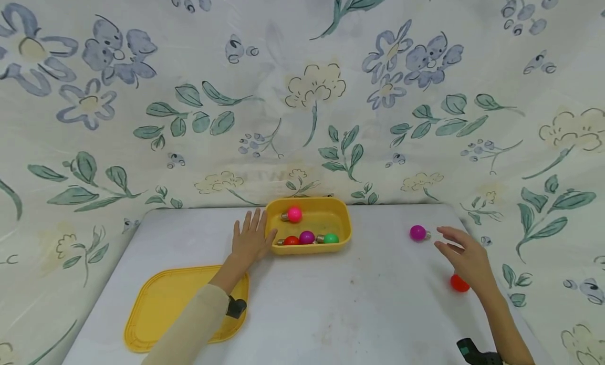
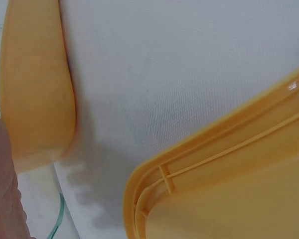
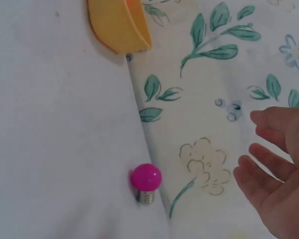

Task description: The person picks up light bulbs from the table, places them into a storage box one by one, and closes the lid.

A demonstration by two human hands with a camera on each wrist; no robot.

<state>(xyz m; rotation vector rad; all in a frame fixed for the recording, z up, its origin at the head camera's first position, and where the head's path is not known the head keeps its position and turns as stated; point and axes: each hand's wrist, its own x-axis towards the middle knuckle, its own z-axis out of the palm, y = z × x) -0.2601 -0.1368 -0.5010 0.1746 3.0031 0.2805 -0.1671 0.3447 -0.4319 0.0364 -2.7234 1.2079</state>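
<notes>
A yellow bin [image 1: 309, 251] stands at the table's back edge, holding a pink bulb [image 1: 294, 214], a red bulb [image 1: 291, 240], a purple bulb [image 1: 306, 237] and a green bulb [image 1: 331, 238]. Fingers spread, my left hand [image 1: 250, 239] rests at the bin's left side. Toward the right, my right hand [image 1: 465, 257] hovers with nothing in its fingers, just right of a magenta bulb [image 1: 418, 233] lying on the table. Another red bulb [image 1: 459, 283] lies below that hand, partly hidden by it. In the right wrist view, the magenta bulb [image 3: 146, 178] shows its metal base.
A yellow lid [image 1: 165, 302] lies at the table's left, partly under my left forearm; its ribbed rim [image 2: 189, 147] shows in the left wrist view. Floral cloth [image 1: 316, 144] hangs behind the white table [image 1: 359, 307].
</notes>
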